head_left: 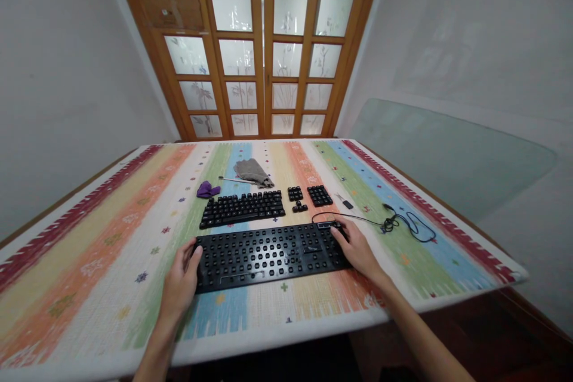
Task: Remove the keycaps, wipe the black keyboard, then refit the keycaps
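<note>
Two hands, left [180, 277] & right [357, 246], grip 1 keyboard frame [271, 254] at its ends; 3 keycap groups [242, 209] behind.

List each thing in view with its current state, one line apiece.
Keyboard frame: keycaps off, flat, held at both ends.
Keycaps: removed, laid out in layout order behind the frame.
Cable: attached to the frame, partly bundled.
Grey cloth: crumpled.
Purple cloth: bunched.
Left hand: grip on the frame's left end.
Right hand: grip on its right end.
Doors: shut.
</note>
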